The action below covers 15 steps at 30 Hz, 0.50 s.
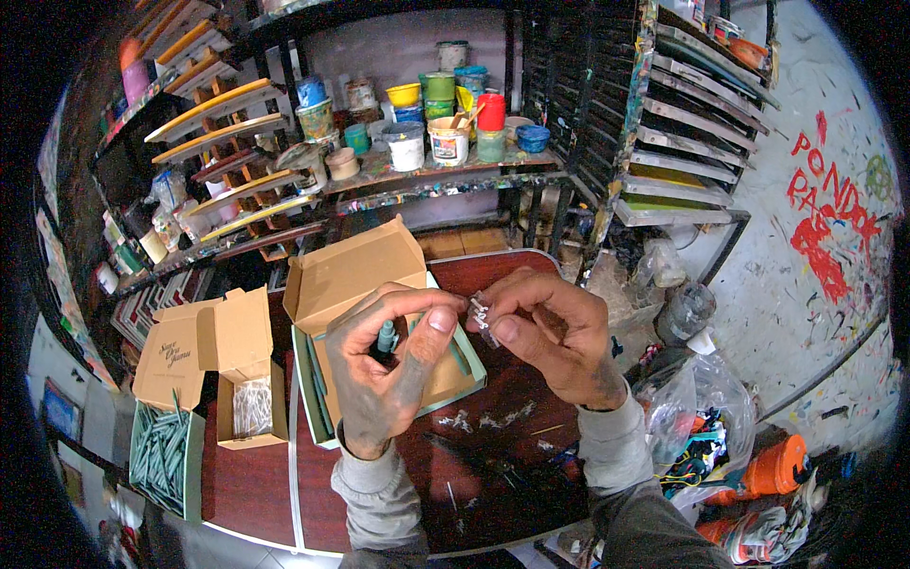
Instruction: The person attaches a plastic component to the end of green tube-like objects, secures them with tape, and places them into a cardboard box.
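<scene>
My left hand (389,370) is raised over the table, its fingers curled around a dark teal pen-like tube (386,337), of which only a short end shows. Its index fingertip reaches toward my right hand (559,337). Between thumb and fingers, that right hand pinches a small cluster of white plastic bits (480,315), partly see-through at the lower end. Below both hands, more white bits (507,414) lie scattered on the dark red table (248,493). Behind the left hand stands an open cardboard box (353,270) with a pale green rim, largely covered by the hand.
On the left, a green-sided box (166,455) is full of teal pointed tubes. Beside it, a small carton (251,408) contains thin white sticks. Paint tubs (406,147) fill the back shelf; a drying rack (687,137) rises at right, above a clear plastic bag (706,408).
</scene>
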Tool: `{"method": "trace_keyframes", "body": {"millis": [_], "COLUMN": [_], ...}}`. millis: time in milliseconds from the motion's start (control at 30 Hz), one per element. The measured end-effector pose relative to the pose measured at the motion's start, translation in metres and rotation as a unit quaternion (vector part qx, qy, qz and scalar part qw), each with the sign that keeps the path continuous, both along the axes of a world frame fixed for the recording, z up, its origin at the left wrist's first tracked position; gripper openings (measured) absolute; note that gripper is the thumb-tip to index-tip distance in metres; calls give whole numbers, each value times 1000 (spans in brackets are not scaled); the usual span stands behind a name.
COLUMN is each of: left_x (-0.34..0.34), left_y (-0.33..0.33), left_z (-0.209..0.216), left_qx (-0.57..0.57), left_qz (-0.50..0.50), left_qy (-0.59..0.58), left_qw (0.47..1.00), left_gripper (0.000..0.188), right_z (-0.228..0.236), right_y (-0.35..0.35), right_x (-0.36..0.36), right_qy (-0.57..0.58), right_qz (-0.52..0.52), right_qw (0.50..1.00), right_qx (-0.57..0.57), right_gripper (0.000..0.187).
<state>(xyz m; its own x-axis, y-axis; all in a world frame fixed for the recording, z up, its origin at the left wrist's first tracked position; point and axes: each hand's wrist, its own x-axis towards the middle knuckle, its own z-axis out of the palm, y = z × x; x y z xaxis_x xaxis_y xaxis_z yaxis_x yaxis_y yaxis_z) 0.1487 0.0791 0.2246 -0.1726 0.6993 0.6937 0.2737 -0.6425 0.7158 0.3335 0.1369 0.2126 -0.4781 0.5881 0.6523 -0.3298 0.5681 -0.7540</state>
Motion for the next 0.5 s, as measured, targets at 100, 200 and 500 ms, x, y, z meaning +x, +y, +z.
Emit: {"method": "trace_keyframes", "body": {"millis": [100, 200, 500], "left_x": [3, 8, 6], "left_y": [1, 1, 4], "left_z": [-3, -4, -6], "left_qx": [7, -4, 49], "left_qz": [-35, -56, 40], "left_qy": [-50, -97, -29], "left_qw": [998, 994, 998], "left_gripper": [9, 7, 6], "right_z": [0, 1, 0], "right_y": [-2, -3, -6], "right_x": [-1, 0, 1], "right_qy": [-11, -11, -31], "right_qz": [2, 14, -6], "right_qw": [1000, 1000, 998], "right_qx": [8, -12, -51], "right_gripper": [12, 12, 10]}}
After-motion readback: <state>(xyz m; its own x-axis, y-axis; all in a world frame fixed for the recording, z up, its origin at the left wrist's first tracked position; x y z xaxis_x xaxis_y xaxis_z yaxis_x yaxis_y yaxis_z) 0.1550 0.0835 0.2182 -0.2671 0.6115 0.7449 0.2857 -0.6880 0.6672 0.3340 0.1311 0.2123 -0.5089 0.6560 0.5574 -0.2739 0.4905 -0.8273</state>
